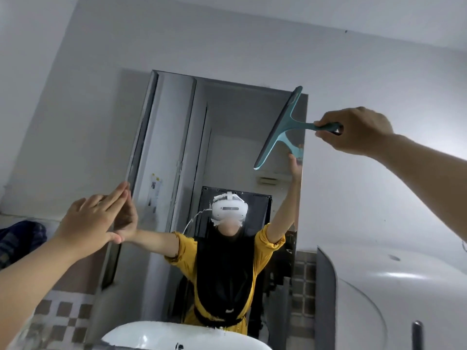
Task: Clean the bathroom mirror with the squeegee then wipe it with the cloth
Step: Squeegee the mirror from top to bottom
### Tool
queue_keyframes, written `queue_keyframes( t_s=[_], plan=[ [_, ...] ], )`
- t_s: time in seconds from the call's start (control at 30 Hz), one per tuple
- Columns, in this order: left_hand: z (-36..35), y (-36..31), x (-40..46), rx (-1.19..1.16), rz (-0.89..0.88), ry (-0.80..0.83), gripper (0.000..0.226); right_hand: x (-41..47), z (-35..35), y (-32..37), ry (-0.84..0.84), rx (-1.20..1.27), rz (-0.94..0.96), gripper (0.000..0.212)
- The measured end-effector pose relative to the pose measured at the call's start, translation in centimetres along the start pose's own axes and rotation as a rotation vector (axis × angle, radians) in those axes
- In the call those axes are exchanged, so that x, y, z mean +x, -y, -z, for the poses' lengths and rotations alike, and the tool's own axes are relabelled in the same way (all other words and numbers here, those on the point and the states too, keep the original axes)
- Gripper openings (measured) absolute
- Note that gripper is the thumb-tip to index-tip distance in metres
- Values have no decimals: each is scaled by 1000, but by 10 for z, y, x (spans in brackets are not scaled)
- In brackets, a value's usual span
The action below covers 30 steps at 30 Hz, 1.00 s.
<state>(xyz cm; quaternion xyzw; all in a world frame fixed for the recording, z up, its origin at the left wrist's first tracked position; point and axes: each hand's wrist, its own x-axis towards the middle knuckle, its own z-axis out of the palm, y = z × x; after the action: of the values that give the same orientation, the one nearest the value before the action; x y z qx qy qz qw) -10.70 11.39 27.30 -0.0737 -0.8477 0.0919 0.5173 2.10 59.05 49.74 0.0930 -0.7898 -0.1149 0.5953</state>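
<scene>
The tall bathroom mirror (174, 137) hangs on the white wall ahead and reflects a person in yellow. My right hand (358, 132) grips the handle of a teal squeegee (280, 127), whose long blade lies steeply tilted against the mirror's upper right part. My left hand (93, 221) presses with straight fingers flat on the mirror's left edge, about halfway up. No cloth is in view.
A white washbasin (161, 334) sits below the mirror. A large white rounded appliance (394, 286) stands at the lower right, close under my right arm. Checked brown and white tiles (65, 317) cover the lower wall. Dark fabric (20, 236) lies at the far left.
</scene>
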Motion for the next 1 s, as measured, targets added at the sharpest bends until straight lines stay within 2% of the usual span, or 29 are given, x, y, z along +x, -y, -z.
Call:
queue_keyframes(
  t_s=[0.13, 0.37, 0.5, 0.63, 0.77, 1.0],
  plan=[
    [-2, 1, 0, 8, 2, -4, 123, -6, 1, 8, 6, 28, -58, 17],
    [-9, 7, 0, -58, -32, -49, 118, -39, -14, 36, -14, 182, -340, 17],
    [-14, 13, 1, -146, -97, -95, 122, -52, -25, 75, -47, 285, -514, 18],
    [-21, 20, 4, -221, -138, -88, 116, -52, -34, 126, -82, 344, -675, 25],
    [-24, 22, 4, -271, -130, -70, 110, -47, -38, 167, -97, 386, -769, 28],
    [-20, 24, 3, -326, -153, -87, 113, -34, -50, 218, -117, 483, -952, 33]
  ],
)
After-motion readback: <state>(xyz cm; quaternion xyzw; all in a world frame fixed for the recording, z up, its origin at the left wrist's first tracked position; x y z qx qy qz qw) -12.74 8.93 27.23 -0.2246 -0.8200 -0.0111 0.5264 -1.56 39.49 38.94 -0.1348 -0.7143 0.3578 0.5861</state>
